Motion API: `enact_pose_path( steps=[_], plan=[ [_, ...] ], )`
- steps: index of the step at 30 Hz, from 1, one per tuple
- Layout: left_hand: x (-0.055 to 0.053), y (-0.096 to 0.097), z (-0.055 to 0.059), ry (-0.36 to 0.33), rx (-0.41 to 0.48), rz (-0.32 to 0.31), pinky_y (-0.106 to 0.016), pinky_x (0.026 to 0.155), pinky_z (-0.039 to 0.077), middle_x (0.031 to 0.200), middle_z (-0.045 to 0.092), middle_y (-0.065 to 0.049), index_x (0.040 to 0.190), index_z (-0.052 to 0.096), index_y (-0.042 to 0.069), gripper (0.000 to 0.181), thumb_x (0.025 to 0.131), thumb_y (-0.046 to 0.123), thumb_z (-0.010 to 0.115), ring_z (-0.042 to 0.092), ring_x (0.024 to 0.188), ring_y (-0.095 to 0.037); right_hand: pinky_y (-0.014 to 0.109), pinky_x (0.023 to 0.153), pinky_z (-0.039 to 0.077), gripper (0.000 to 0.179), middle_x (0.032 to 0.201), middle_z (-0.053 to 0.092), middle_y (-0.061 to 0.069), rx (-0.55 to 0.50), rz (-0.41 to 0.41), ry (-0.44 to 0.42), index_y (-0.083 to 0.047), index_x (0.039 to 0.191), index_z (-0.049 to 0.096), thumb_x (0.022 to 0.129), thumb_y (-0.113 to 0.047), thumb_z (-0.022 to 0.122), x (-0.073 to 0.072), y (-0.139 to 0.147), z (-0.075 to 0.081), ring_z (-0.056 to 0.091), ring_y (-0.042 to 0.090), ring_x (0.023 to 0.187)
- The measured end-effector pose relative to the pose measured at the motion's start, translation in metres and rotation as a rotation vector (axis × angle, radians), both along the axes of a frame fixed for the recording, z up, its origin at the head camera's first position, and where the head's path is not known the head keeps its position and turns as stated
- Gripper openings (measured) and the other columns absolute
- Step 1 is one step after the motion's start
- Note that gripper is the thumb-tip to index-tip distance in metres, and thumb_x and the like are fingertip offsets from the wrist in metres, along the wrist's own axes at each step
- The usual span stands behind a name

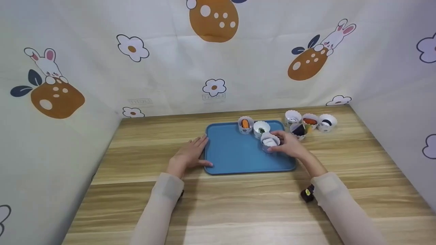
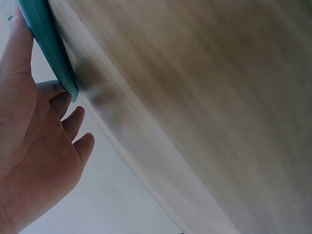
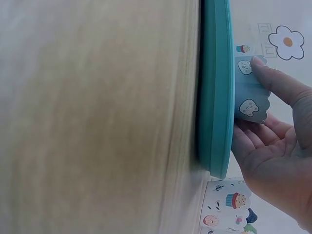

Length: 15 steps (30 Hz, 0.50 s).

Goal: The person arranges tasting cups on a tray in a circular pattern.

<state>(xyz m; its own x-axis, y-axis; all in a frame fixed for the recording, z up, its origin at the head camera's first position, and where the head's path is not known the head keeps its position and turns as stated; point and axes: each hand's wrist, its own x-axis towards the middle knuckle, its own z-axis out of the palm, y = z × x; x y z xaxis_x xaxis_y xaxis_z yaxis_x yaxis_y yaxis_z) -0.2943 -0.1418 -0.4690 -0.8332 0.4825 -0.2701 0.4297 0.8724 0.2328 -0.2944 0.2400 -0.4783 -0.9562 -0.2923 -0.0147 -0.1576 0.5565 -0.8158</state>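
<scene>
one blue tray (image 1: 235,158), frame centre; left hand (image 1: 189,154), fingers extended, touches its left edge; right hand (image 1: 290,144) pinches one scalloped cup (image 1: 266,147), right of centre; further cups (image 1: 326,129) stand at centre right.

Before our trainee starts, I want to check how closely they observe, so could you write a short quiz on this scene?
1. Which hand holds a scalloped cup?
2. True or false: the left hand touches the blue tray.
3. In the head view, how many other cups stand off the tray, to its right?

Key:
1. The right hand.
2. True; it rests at the tray's left edge.
3. Four.
</scene>
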Motion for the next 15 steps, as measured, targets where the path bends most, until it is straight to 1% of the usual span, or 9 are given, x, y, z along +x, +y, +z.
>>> enact_pose_path(
  steps=[3, 5, 8, 13, 15],
  plan=[
    [-0.0005, 0.0, -0.0009, -0.001, 0.005, -0.003, -0.049, 0.128, 0.013, 0.169, 0.008, -0.014, 0.16, 0.014, 0.005, 0.103, 0.088, 0.058, 0.066, 0.011, 0.156, -0.033, 0.045, 0.1, 0.049, 0.068, 0.13, 0.06, 0.031, 0.004, -0.003, 0.0, 0.012, 0.137, 0.049, 0.083, -0.013, 0.081, 0.0003, -0.0008, 0.0008, 0.058, 0.039, 0.12],
    [-0.0007, 0.0, -0.0012, -0.003, 0.004, -0.003, -0.049, 0.128, 0.013, 0.169, 0.008, -0.014, 0.16, 0.014, 0.005, 0.103, 0.089, 0.058, 0.066, 0.011, 0.156, -0.033, 0.048, 0.102, 0.048, 0.068, 0.13, 0.06, 0.03, 0.009, -0.005, 0.0, 0.011, 0.137, 0.049, 0.083, -0.014, 0.081, 0.0002, -0.0011, 0.0009, 0.058, 0.039, 0.12],
    [-0.0008, 0.0, -0.0007, -0.005, 0.005, -0.005, -0.049, 0.128, 0.013, 0.169, 0.008, -0.014, 0.16, 0.014, 0.005, 0.103, 0.089, 0.058, 0.066, 0.012, 0.156, -0.034, 0.049, 0.103, 0.048, 0.068, 0.13, 0.06, 0.03, 0.021, -0.008, 0.002, 0.011, 0.138, 0.049, 0.083, -0.014, 0.081, 0.0002, -0.0019, 0.0012, 0.058, 0.039, 0.121],
    [-0.0003, -0.0001, 0.0015, -0.006, 0.017, -0.005, -0.05, 0.128, 0.014, 0.169, 0.009, -0.016, 0.16, 0.015, 0.003, 0.103, 0.089, 0.057, 0.067, 0.012, 0.156, -0.035, 0.047, 0.102, 0.048, 0.069, 0.13, 0.06, 0.03, 0.033, -0.004, 0.009, 0.011, 0.138, 0.048, 0.083, -0.015, 0.081, 0.0006, -0.0019, 0.0017, 0.058, 0.038, 0.12],
    [-0.0001, 0.0, 0.0017, -0.007, 0.012, -0.003, -0.05, 0.128, 0.013, 0.169, 0.008, -0.015, 0.16, 0.014, 0.004, 0.103, 0.089, 0.057, 0.067, 0.011, 0.156, -0.034, 0.047, 0.102, 0.047, 0.069, 0.129, 0.06, 0.03, 0.034, 0.001, 0.014, 0.011, 0.138, 0.048, 0.082, -0.014, 0.081, 0.0004, -0.0013, 0.0016, 0.058, 0.038, 0.119]
  ],
)
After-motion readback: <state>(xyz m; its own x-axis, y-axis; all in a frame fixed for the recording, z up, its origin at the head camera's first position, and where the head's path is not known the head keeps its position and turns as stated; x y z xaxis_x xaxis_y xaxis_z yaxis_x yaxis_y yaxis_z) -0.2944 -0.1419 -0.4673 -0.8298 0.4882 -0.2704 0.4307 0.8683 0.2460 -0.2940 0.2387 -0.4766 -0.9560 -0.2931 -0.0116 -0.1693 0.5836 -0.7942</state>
